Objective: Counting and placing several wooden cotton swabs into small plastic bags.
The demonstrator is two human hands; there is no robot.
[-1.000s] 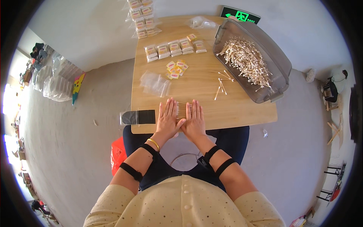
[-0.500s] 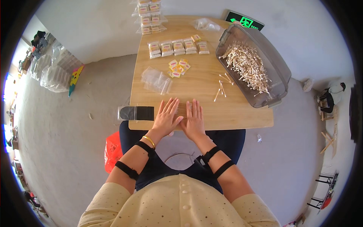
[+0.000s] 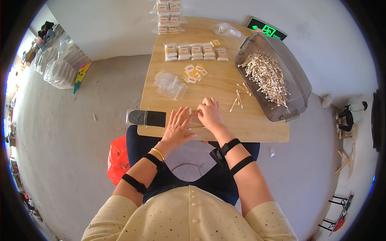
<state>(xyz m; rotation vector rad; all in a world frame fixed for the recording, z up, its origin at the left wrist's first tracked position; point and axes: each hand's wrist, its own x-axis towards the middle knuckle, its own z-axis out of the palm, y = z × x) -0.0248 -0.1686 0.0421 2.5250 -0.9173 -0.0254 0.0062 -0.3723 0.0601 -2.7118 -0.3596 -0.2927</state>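
Note:
A row of cotton swabs (image 3: 194, 118) lies side by side on the wooden table near its front edge, between my two hands. My left hand (image 3: 176, 127) rests flat beside its left end, fingers stretched out and slightly apart. With bent, closed fingers, my right hand (image 3: 210, 115) grips at the right side of the row and hides part of it. One stray swab (image 3: 197, 127) sticks out below the row, between the hands. Just left of my left hand lies a black flat strip in a clear sleeve (image 3: 147, 118).
A grey bin (image 3: 296, 80) heaped with cotton swabs (image 3: 265, 78) stands at the right, several loose swabs (image 3: 238, 98) beside it. Clear bags (image 3: 169, 85), yellow-white labels (image 3: 194, 74) and packed swab bundles (image 3: 196, 51) lie farther back. More packs (image 3: 169, 18) are stacked at the far left.
My right hand has gone from lying flat to bent, closed fingers, lifting its wrist a little. My left hand stays spread beside the row. The view has shifted slightly.

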